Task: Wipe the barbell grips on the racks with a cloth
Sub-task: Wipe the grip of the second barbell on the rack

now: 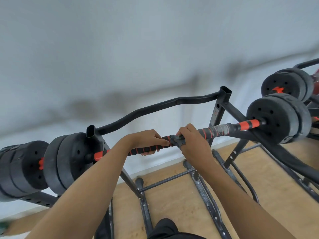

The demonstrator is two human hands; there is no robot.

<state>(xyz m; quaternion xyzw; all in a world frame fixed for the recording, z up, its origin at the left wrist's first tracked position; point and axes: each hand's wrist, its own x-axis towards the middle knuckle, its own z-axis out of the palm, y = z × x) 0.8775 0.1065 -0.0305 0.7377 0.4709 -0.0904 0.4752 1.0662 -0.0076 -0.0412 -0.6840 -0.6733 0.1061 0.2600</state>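
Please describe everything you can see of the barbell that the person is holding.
The barbell lies across the black rack, sloping up to the right in the view. Its grip is black with orange rings, orange at both ends, greyish and worn right of the middle. Black round plates sit on each end. The left hand grips it; the right hand holds a dark grey cloth round it.
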